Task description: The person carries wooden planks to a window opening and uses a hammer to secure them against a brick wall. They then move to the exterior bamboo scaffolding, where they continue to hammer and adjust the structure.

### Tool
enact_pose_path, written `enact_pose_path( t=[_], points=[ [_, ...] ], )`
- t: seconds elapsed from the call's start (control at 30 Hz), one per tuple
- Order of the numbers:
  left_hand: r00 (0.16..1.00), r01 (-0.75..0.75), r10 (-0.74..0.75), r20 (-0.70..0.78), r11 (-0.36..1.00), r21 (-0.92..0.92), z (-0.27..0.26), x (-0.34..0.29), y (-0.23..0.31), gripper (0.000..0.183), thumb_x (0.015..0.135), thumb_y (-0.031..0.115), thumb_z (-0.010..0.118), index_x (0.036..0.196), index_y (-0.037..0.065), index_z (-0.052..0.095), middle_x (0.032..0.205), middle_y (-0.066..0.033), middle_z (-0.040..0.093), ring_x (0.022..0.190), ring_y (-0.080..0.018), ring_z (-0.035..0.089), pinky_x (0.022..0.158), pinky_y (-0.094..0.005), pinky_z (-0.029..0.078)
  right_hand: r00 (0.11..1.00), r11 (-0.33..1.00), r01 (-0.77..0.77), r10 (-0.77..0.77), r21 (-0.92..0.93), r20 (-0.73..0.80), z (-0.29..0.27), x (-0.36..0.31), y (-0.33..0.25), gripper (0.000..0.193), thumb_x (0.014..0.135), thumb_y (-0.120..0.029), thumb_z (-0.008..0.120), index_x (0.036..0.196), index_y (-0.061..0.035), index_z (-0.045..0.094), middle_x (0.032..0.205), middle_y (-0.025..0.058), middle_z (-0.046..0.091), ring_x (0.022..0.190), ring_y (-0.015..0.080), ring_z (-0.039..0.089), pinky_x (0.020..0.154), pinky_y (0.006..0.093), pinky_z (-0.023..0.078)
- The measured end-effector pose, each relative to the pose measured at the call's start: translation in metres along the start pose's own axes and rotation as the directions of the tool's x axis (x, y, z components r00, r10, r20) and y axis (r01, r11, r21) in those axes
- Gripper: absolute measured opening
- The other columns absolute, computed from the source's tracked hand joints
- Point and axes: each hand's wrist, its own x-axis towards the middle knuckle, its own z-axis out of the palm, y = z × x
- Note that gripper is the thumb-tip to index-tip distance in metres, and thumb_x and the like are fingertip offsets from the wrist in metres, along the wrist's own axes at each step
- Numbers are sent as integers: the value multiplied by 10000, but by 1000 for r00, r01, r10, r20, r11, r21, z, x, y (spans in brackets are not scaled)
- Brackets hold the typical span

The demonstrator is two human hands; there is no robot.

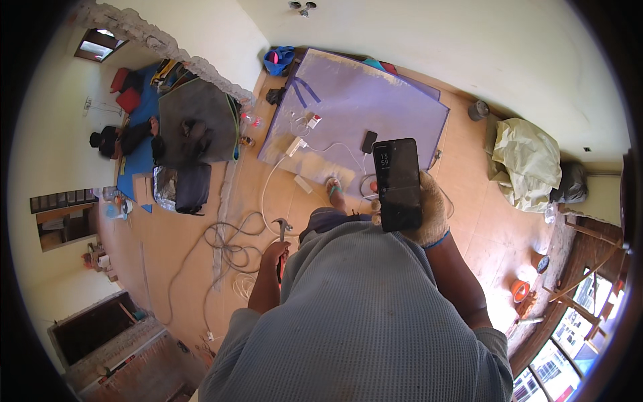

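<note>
The gloved right hand (434, 216) holds a dark phone (396, 182) upright, screen toward the wearer. The left hand (274, 253) is closed around a hammer (282, 226), its head above the fist. Left of that grip lies looped cable (231, 249); beyond both grips, a purple sheet (365, 87).

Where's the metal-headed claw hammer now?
In the head view, the grey metal-headed claw hammer is in the person's bare left hand, left of the grey-blue textured shirt, right of the looped grey cable on the tan floor.
</note>
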Motion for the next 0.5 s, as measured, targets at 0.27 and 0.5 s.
enact_pose_path(
  t=[0.27, 0.5],
  points=[
    [995, -1, 1, 97, 1000, -4, 13, -3, 32, 380, 973, 226, 544, 614, 138, 456, 517, 12, 407, 438, -138, 344, 463, -324, 273, 996, 984, -73, 65, 160, 58, 7, 5, 2, 459, 1003, -336, 447, 1269, 30, 523, 1100, 232, 627, 930, 320, 657, 753, 475, 589],
    [999, -18, 10, 49, 986, 167, 3, 1, 30, 340, 954, 233, 565, 639, 118, 507, 525, 5, 417, 448, -143, 356, 479, -331, 289, 973, 960, -124, 68, 251, 223, 11, 0, 3, 512, 985, -383, 446, 1291, 20, 523, 1119, 238, 581, 961, 339, 618, 750, 487, 561]
  ],
)
